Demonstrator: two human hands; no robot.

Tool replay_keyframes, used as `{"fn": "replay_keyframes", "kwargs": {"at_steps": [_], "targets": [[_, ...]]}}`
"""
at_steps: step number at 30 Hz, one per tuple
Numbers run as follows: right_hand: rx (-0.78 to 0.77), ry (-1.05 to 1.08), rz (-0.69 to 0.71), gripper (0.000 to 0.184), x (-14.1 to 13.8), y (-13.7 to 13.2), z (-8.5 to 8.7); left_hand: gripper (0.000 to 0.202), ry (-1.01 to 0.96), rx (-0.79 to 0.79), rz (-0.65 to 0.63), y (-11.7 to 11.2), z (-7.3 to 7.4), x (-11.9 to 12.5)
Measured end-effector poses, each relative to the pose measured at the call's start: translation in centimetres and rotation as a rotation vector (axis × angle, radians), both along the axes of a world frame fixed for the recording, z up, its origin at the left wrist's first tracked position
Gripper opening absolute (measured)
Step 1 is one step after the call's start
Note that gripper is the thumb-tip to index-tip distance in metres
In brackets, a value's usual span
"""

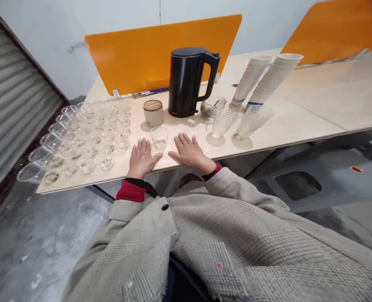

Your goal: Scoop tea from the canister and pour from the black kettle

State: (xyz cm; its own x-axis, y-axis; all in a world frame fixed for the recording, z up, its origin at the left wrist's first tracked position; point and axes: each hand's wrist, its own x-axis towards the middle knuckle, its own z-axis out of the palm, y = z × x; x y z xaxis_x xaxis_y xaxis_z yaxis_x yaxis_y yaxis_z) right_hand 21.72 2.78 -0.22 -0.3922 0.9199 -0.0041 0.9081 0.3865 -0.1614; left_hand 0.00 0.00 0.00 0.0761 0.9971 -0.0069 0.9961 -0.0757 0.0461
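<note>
Plainly, our pale table (pixel 299 111) spans ahead, clustered cups (pixel 93 140) at ten o'clock, a black kettle (pixel 186 84) at twelve; our right hand (pixel 189 153) and left hand (pixel 141 159) rest flat, open, at four and eight o'clock of one clear cup (pixel 159 139).

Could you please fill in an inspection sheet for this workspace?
Surface: pale table.
Job's things: clear cup near the front edge, dark bits inside; cup rows at left, also with dark bits.
Clutter: kettle, canister, bowl, clear stacks, white stacks.
Grip: left hand and right hand palm down on the table, holding nothing.
Cables: nothing seen.
Surroundings: orange panel behind the kettle, slatted shutter at left, grey floor.
</note>
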Motion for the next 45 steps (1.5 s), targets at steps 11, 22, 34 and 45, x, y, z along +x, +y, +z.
{"fn": "replay_keyframes", "kwargs": {"at_steps": [11,22,34,45], "targets": [[0.012,0.137,0.018,0.091,0.3,0.3,-0.1,0.083,-0.044,0.124,-0.027,-0.6,-0.3,0.0],[0.054,0.635,-0.040,0.049,-4.0,2.9,-0.9,0.045,-0.193,0.462,-0.144,-6.7,-3.5,-0.8],[-0.027,0.705,0.099,0.041,-11.2,0.5,0.4,0.048,-0.164,0.502,-0.275,-8.0,-6.0,-1.9],[-0.096,0.675,0.206,0.041,-14.6,0.0,0.8,0.039,-0.171,0.615,-0.319,-7.7,-6.6,-2.0]]}}
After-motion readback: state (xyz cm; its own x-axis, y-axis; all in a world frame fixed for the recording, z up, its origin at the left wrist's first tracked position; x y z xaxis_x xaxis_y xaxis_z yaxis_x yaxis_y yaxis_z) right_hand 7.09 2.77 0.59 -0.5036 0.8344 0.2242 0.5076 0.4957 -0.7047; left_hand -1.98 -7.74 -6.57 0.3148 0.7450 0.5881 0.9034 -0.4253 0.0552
